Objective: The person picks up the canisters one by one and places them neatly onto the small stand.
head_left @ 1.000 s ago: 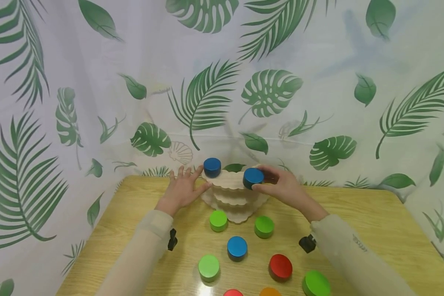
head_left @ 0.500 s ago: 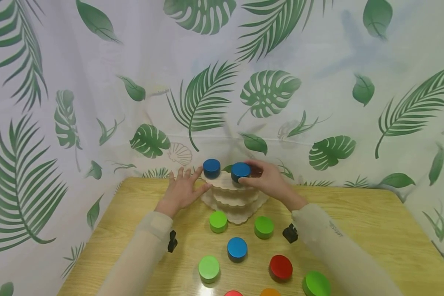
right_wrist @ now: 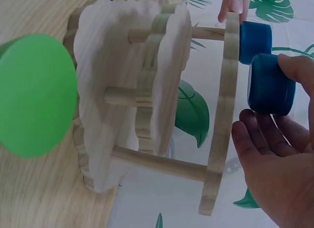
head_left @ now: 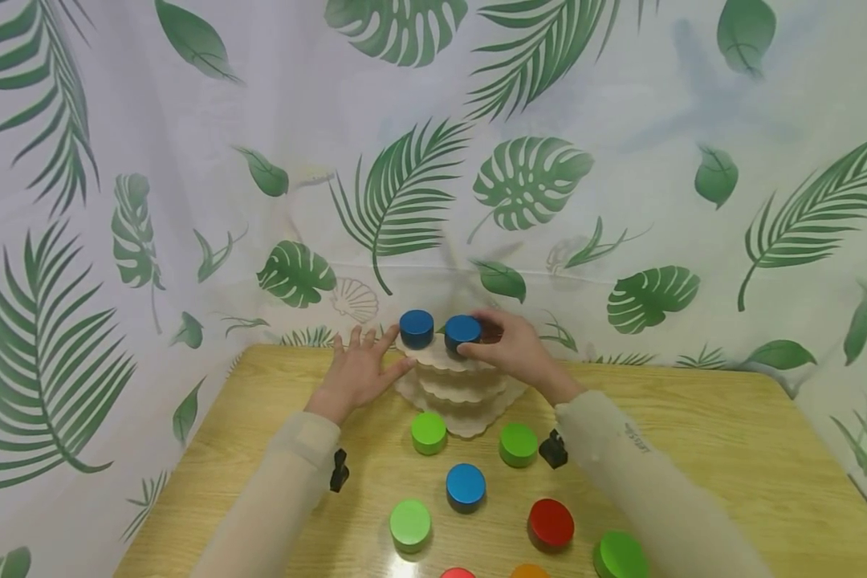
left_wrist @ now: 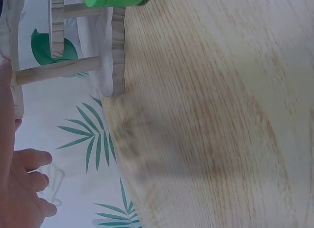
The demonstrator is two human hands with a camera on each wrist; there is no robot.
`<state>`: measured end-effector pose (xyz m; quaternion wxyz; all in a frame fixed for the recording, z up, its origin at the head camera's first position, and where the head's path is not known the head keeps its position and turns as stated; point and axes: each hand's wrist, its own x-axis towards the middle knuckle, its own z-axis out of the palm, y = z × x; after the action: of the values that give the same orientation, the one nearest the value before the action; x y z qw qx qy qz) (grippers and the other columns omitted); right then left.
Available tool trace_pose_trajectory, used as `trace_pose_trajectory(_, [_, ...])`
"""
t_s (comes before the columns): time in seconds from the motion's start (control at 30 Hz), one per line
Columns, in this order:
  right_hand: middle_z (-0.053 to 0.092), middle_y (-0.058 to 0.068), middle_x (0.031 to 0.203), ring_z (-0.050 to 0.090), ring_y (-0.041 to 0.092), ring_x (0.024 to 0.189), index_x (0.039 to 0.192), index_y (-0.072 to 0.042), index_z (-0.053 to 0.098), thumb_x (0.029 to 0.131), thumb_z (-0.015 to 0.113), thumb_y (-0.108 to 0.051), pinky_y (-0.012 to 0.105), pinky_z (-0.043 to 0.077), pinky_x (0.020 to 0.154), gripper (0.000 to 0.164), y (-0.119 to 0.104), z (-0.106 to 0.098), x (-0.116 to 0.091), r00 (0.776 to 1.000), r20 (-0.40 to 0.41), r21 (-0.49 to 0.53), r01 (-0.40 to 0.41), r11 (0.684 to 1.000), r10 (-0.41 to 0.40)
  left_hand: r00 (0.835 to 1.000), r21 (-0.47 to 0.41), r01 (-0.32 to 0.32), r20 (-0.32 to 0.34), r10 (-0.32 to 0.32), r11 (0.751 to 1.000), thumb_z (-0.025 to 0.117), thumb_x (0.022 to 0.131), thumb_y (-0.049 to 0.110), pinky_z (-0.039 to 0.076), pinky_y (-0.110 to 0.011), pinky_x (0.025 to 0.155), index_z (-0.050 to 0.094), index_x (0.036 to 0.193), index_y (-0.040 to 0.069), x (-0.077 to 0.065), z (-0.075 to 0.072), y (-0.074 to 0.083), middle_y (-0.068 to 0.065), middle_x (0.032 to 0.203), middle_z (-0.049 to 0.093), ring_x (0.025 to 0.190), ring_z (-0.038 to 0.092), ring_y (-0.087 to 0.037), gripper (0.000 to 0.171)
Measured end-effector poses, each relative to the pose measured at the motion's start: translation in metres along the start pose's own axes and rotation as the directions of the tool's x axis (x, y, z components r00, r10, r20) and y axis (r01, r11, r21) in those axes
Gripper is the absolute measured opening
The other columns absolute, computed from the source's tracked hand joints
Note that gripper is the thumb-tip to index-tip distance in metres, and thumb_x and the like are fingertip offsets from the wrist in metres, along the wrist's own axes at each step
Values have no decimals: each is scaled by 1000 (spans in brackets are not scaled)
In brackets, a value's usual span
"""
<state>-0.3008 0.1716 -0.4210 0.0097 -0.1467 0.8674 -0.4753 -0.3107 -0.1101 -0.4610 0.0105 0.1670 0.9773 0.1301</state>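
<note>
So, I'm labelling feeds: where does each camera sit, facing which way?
Head: worn there, looking forward and down at a pale, scalloped, tiered wooden stand; left hand, right hand and cream fabric sleeves show.
Left wrist: worn there, facing the yellowish wooden table and stand's side; part of that hand shows.
Right wrist: worn there, facing the stand's side; both hands show.
Head and right wrist share two dark blue cylinders.

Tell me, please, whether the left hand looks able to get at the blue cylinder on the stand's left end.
Probably yes: the left hand is spread right beside that blue cylinder, with nothing visible between them.
</note>
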Motion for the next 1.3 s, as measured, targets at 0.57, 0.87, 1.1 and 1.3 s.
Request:
trace_pose_trajectory(0.57, [73, 18, 126, 70, 31, 111, 140, 0, 63, 89, 85, -26, 43, 57, 97, 61, -1, 9, 7, 1000, 3, -49, 18, 999, -18, 1000, -8, 2, -8, -2, 1000, 40, 104, 72, 12, -75, 125, 26, 169, 22, 1, 1, -1, -26, 169, 32, 160, 20, -52, 83])
trace_pose_trajectory(0.87, [72, 19, 130, 70, 34, 116, 142, 0, 62, 90, 85, -25, 48, 57, 102, 62, -1, 12, 9, 1000, 7, -62, 7, 998, -7, 1000, 5, -3, -7, 3, 1000, 39, 104, 72, 13, -75, 125, 24, 170, 24, 1, 2, -1, -25, 170, 32, 160, 20, -51, 83])
trace_pose_trajectory(1.1, [72, 17, 130, 70, 32, 116, 143, -3, 62, 91, 84, -27, 46, 58, 100, 61, -2, 15, 10, 1000, 23, -55, 4, 998, -2, 1000, 3, 8, 2, -8, 1000, 39, 104, 72, 12, -74, 126, 24, 170, 24, 0, 0, 0, -26, 169, 33, 160, 19, -51, 82])
trace_pose_trajectory(1.3, [72, 17, 133, 70, 32, 118, 144, -3, 62, 92, 83, -28, 46, 58, 100, 61, -1, 14, 9, 1000, 27, -50, 8, 999, -7, 1000, 2, 8, 4, -8, 1000, 39, 105, 72, 12, -75, 125, 24, 170, 24, 0, -1, 1, -26, 169, 32, 160, 20, -51, 82])
